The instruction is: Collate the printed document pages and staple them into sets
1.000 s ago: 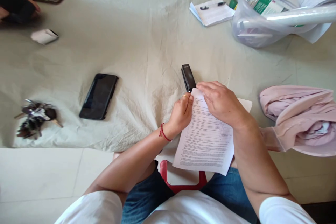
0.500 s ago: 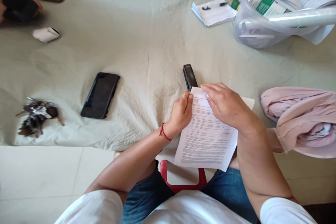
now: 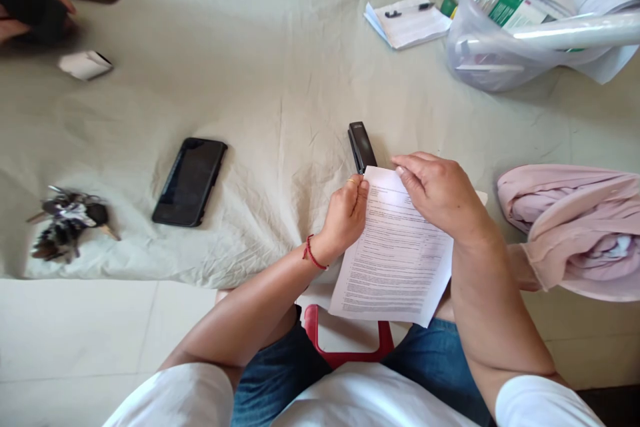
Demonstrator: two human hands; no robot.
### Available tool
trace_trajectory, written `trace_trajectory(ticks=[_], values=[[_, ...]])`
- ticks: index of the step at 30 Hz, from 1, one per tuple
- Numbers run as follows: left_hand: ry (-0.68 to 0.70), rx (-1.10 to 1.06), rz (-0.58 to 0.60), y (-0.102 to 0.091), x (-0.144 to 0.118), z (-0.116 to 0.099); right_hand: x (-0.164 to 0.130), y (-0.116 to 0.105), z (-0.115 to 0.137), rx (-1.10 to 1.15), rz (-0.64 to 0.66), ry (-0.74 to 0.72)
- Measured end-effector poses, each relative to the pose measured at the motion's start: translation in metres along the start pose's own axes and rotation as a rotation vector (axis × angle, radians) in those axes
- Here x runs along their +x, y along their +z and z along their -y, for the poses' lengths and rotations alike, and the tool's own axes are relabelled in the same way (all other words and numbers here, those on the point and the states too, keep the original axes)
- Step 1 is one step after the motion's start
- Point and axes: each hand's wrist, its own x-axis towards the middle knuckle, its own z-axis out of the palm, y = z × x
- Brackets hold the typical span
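Printed sheets of paper point(image 3: 390, 260) slant over the table edge and my lap, with lines of small text facing up. My left hand point(image 3: 346, 210), with a ring and a red string bracelet on it, is closed on their upper left corner, thumb on top. Across the upper right part lies my right hand point(image 3: 435, 190), its fingers stretched out to the left along the top edge; the paper beneath is hidden. A black stapler point(image 3: 361, 145) rests on the cloth just beyond the top left corner, its near end covered by the paper.
On the cloth-covered table point(image 3: 280, 80) are a black phone point(image 3: 190, 181), keys point(image 3: 73, 220), notepaper point(image 3: 413, 25) with a pen, and a clear plastic basket point(image 3: 480, 70) of papers. Pink fabric point(image 3: 565, 213) lies right. Another person's hand point(image 3: 15, 27) holds a dark object at upper left.
My right hand has shifted slightly to the right and up along the top edge of the paper. My left hand keeps its hold on the corner.
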Motion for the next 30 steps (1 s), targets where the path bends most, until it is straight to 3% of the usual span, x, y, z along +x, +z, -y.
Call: trace_trajectory(ticks=[5, 12, 21, 30], values=[[-0.039, -0.044, -0.015, -0.001, -0.001, -0.002, 0.006, 0.0, 0.001, 0.134, 0.12, 0.09], [-0.397, -0.444, 0.165, -0.022, 0.005, -0.013, 0.012, -0.001, -0.009, 0.329, 0.263, 0.135], [-0.551, -0.524, 0.384, -0.045, 0.019, -0.015, 0.012, -0.003, -0.017, 0.515, 0.389, 0.155], [-0.639, -0.483, 0.423, -0.047, 0.016, -0.008, 0.014, 0.002, -0.021, 0.574, 0.453, 0.127]])
